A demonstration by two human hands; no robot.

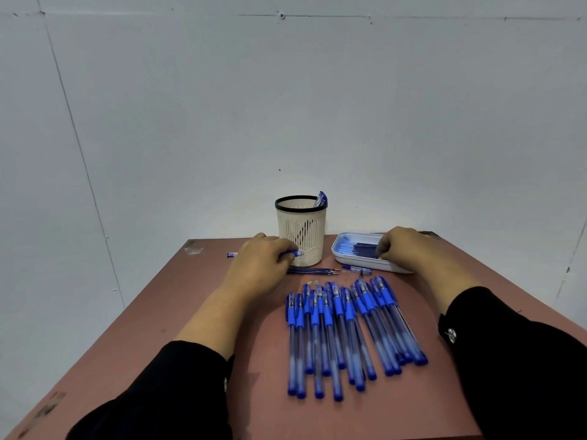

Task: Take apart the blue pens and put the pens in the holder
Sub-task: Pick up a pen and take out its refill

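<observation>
With the left hand [263, 265] gripping 1 pen [293, 253] at 9 o'clock of the holder [301, 231], and the right hand [409, 249] curled into the tray [341, 246], its grip hidden, lift the pen clear of the rim before dropping it.

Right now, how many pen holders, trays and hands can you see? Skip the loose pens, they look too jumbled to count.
Pen holder: 1
White tray: 1
Hands: 2, the left hand gripping a blue pen and the right hand reaching into the tray
Total: 4
</observation>
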